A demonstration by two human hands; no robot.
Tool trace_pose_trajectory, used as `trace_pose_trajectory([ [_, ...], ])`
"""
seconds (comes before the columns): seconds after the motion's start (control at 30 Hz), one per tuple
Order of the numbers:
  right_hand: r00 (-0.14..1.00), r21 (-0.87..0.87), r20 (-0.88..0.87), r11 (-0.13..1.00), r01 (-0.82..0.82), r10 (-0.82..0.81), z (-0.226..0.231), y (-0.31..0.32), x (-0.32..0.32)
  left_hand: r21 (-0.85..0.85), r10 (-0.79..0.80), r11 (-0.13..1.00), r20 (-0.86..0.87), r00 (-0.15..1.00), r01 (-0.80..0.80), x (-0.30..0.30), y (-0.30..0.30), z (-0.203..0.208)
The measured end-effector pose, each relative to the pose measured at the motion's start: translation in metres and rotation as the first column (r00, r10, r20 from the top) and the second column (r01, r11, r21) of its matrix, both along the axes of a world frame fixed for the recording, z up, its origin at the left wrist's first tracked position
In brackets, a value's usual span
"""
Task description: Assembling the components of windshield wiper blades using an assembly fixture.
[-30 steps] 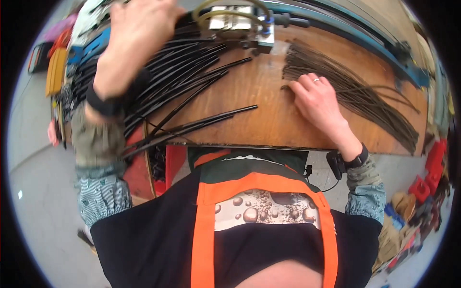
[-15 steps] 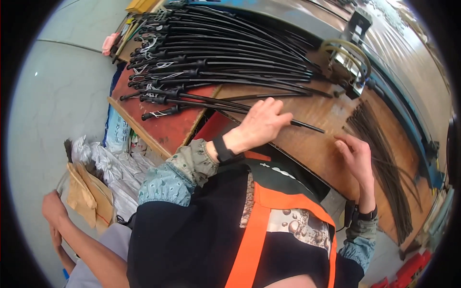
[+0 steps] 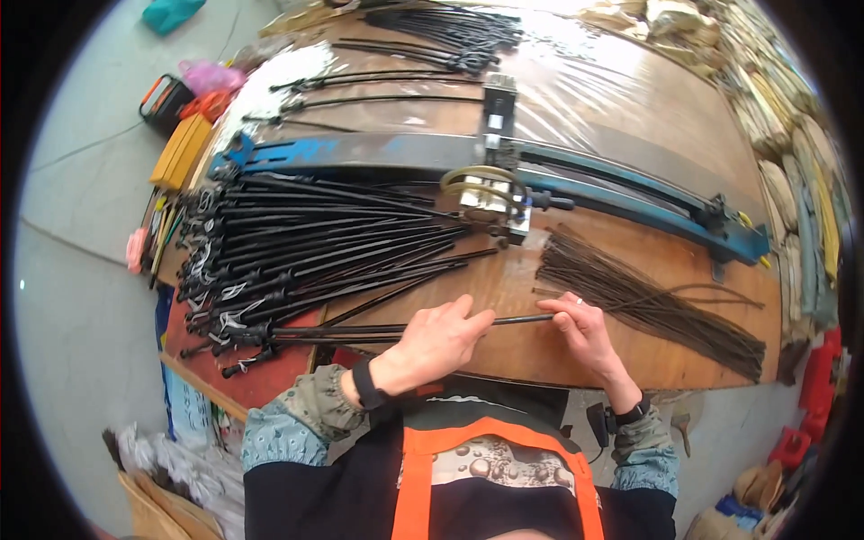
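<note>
My left hand [image 3: 441, 337] is closed around a long black rod [image 3: 524, 319] with a knobbed handle end lying to the left. The rod lies across the front of the table, roughly level. At its right tip, the thumb and fingers of my right hand [image 3: 585, 335] pinch together; whether they also hold a thin strand there cannot be made out. Many similar black rods [image 3: 324, 243], with white loops at their handles, are heaped on the left. Beside my right hand spreads a bundle of thin brown rods [image 3: 666, 319].
Behind the heap, a blue metal rail [image 3: 612, 191] crosses the table, carrying a silver clamp-like device [image 3: 490, 202] with a hose. More black rods [image 3: 387, 99] lie beyond it. A yellow box [image 3: 183, 148] stands at the left edge; stacked sacks [image 3: 792, 180] line the right side.
The view has swung, bringing the rail and far table into sight. My right hand, formerly apart from the rod with its fingers bent, now meets the rod's tip. My left hand keeps hold.
</note>
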State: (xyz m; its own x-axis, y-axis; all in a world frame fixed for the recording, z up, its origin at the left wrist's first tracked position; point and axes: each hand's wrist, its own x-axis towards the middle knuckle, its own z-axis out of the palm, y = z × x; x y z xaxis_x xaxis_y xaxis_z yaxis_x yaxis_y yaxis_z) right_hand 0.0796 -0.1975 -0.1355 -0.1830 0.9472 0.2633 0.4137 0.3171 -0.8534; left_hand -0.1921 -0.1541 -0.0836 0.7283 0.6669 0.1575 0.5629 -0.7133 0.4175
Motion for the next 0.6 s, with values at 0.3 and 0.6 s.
trace_pose_trajectory([
  [0.3,0.892,0.460,0.450,0.867,-0.192,-0.042,0.007,0.014,-0.006,0.109,-0.031,0.993,-0.200,0.979,0.053,0.006,0.020,0.019],
  [0.6,0.769,0.566,0.251,0.734,0.376,-0.588,0.005,0.031,0.103,0.394,-0.206,0.892,-0.084,0.975,0.222,0.069,0.066,0.072],
])
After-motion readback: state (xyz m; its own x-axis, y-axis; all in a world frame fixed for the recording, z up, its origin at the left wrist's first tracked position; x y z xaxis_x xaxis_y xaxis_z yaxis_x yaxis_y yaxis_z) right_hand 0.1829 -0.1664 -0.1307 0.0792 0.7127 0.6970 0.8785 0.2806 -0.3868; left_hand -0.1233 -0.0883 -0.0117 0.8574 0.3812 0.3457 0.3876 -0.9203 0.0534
